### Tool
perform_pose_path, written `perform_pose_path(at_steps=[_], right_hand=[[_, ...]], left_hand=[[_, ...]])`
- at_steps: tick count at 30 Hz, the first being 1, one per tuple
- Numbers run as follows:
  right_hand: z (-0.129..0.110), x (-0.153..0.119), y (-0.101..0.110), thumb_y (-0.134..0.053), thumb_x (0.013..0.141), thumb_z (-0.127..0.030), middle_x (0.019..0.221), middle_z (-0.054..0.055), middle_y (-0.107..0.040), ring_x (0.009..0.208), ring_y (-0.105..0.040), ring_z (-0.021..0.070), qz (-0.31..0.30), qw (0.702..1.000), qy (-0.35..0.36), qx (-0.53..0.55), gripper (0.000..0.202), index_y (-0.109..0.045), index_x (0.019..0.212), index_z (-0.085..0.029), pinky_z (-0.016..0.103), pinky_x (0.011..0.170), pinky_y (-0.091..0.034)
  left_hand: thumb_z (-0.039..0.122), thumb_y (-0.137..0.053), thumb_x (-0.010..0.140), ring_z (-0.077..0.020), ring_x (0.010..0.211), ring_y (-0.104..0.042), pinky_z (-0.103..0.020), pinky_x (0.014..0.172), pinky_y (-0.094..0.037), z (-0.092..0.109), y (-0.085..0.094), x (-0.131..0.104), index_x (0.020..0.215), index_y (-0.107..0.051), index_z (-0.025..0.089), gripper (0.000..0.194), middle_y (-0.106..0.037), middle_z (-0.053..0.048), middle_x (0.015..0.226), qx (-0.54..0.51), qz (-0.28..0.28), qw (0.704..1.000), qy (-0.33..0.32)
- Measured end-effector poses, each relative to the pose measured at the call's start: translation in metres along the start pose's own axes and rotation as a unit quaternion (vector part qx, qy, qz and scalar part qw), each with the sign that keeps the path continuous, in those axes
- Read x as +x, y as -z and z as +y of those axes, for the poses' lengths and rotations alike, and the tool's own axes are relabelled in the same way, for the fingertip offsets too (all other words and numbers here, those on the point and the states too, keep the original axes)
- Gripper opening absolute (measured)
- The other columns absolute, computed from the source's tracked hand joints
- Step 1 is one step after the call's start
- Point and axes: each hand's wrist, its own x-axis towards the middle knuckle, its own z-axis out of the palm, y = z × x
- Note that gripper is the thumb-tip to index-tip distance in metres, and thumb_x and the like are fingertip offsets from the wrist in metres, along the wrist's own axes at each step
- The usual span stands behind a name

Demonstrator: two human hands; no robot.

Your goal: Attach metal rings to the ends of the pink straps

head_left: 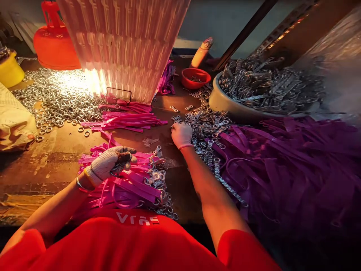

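Observation:
My left hand [108, 163], in a white knitted glove, is curled palm up around a dark object I cannot make out. It is held above a pile of pink straps [138, 188] whose metal ends lie to the right. My right hand [182, 134], in a pale glove, is closed at the left edge of a heap of metal link pieces [208, 124]; its fingertips are at small metal pieces, and what they hold is hidden. Another bundle of pink straps [124, 121] lies between the hands, farther back.
Metal rings [62, 101] are spread at back left under a red lamp [56, 47]. A ribbed translucent panel [124, 45] stands at the centre. A red bowl [194, 83], a large tub [222, 99] of metal parts and purple straps [282, 162] occupy the right. A yellow bucket [12, 69] is far left.

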Motion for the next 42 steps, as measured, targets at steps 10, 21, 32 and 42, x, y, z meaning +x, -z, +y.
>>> perform_pose_path(at_steps=[10,21,32,42], right_hand=[[-0.094,-0.13,0.062,-0.058,0.095,-0.018,0.113,0.009,-0.069,0.099,-0.063,0.0225,0.02,0.905,0.365,0.218,0.037,-0.06,0.132,-0.02,0.034,0.087,-0.049],[-0.114,-0.164,0.06,-0.054,0.096,-0.018,0.112,0.005,-0.071,0.099,-0.064,0.0199,0.024,0.878,0.297,0.375,0.034,-0.061,0.129,-0.025,0.032,0.088,-0.051],[-0.114,-0.17,0.064,-0.046,0.097,-0.026,0.078,0.005,-0.07,0.075,-0.062,0.018,0.04,0.935,0.273,0.221,0.025,-0.066,0.083,-0.02,0.029,0.071,-0.042],[-0.086,-0.154,0.055,-0.045,0.1,-0.042,0.07,0.001,-0.067,0.065,-0.058,0.0165,0.018,0.951,0.159,0.263,0.032,-0.065,0.083,-0.022,0.027,0.063,-0.038]], left_hand=[[0.047,-0.063,0.088,-0.0069,0.034,-0.039,-0.02,0.033,-0.025,-0.013,0.005,0.011,0.064,-0.061,0.014,0.041,-0.051,0.0,0.044,0.093,-0.009,0.993,-0.071],[0.045,-0.069,0.088,-0.0049,0.033,-0.029,-0.017,0.034,-0.021,-0.012,-0.007,-0.015,0.089,-0.06,0.018,0.029,-0.041,0.009,0.044,0.045,-0.055,0.985,-0.16],[0.045,-0.066,0.088,-0.0041,0.035,-0.033,-0.016,0.033,-0.024,-0.017,-0.025,-0.015,0.074,-0.048,0.019,0.035,-0.044,0.007,0.05,0.047,-0.001,0.987,-0.151],[0.042,-0.06,0.091,-0.0083,0.043,-0.041,-0.02,0.042,-0.033,0.01,-0.012,0.049,0.084,-0.061,0.017,0.026,-0.05,0.003,0.055,0.263,-0.012,0.955,-0.134]])
